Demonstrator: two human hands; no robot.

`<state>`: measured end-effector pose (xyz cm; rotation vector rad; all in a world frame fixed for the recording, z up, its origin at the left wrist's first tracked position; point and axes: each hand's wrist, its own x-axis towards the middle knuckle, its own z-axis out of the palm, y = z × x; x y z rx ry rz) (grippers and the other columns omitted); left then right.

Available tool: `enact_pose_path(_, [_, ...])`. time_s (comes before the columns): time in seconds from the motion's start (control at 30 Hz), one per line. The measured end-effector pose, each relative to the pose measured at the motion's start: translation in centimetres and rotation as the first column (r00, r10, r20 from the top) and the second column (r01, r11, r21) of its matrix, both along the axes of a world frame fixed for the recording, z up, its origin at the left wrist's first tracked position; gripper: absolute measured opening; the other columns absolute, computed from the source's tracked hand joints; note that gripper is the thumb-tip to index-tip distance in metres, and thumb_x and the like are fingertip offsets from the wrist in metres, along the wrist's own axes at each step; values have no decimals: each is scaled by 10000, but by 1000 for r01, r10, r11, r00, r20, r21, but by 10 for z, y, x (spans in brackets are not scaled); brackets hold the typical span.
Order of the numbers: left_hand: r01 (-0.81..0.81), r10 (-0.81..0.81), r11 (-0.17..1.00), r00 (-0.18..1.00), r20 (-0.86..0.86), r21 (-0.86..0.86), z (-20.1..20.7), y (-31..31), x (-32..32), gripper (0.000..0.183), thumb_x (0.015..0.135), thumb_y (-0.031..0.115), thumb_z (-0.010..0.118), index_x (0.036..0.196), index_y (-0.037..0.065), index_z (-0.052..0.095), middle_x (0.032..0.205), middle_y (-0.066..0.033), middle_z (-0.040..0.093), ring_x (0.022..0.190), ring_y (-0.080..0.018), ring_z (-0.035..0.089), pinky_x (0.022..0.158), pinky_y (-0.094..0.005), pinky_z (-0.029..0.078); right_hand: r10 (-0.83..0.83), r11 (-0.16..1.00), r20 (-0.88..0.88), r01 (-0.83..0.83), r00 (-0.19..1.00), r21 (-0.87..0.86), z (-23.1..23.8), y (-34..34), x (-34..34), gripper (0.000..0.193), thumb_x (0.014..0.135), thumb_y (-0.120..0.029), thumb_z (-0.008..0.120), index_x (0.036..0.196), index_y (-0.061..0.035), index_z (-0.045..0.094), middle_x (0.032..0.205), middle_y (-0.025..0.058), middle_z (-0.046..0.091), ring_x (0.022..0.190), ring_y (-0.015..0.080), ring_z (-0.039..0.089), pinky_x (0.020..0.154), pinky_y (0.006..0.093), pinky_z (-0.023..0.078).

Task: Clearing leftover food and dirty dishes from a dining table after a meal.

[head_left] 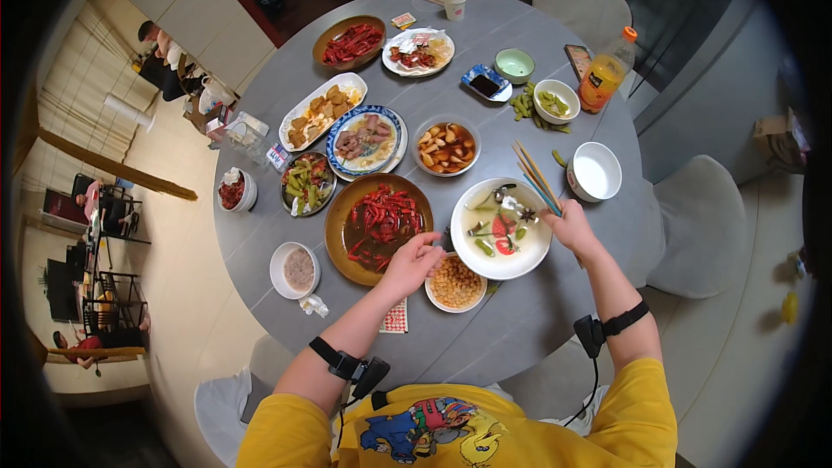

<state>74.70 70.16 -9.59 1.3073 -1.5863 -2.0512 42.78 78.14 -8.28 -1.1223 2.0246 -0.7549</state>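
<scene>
Right hand [570, 224] pinching chopsticks [536, 175] at the right rim of a white soup bowl [501, 267]. Left hand [414, 258], fingers loosely curled and empty, touching the near rim of a brown dish of red crayfish [381, 224] on the grey round worktop [520, 329].

The soup bowl [501, 230] sat right of the crayfish plate [379, 227] — chopsticks [537, 178] lay on its far rim, a bowl of corn kernels [456, 282] stood just before it.

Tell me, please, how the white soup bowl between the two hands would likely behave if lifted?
The white soup bowl looks ceramic, so probably heavy and breakable. It holds broth close to the rim, so tilting would likely spill. The right hand holds chopsticks, leaving the left hand freer.
</scene>
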Motion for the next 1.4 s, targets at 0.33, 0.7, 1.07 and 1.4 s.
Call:
enact_pose_path(0.33, [-123, 254, 885, 935, -246, 448, 59, 16, -2, 477, 1006, 335, 357, 1424, 136, 239, 1302, -98, 479, 1131, -214, 553, 866, -386, 539, 37, 999, 201, -41, 979, 17, 72, 16, 62, 227, 822, -135, 583, 905, 68, 642, 698, 60, 617, 666, 108, 530, 653, 301, 464])
enact_pose_path(0.7, [-317, 391, 911, 868, -307, 265, 70, 10, 109, 421, 1017, 283, 334, 1374, 61, 323, 1275, -102, 509, 1118, -191, 550, 927, -345, 483, 55, 997, 341, -72, 939, 38, 117, 7, 149, 249, 868, -226, 579, 958, -5, 651, 689, 40, 641, 480, 49, 391, 409, 233, 295])
enact_pose_path(1.07, [-378, 420, 905, 865, -274, 192, 102, -47, 253, 422, 1009, 302, 370, 1335, 34, 351, 1267, -121, 515, 1138, -210, 534, 942, -347, 460, -134, 989, 233, 115, 963, 92, 91, 33, 257, 169, 854, -153, 584, 847, 14, 610, 665, 56, 639, 657, 119, 596, 639, 281, 449])
enact_pose_path(1.4, [-504, 537, 844, 804, -255, 186, 89, -71, 382, 421, 1002, 328, 384, 1325, 58, 382, 1235, -97, 538, 1086, -187, 557, 899, -334, 480, -151, 988, 333, 129, 931, 86, 47, 0, 370, 182, 838, -152, 612, 869, 27, 627, 671, 2, 562, 624, 73, 487, 573, 260, 411])
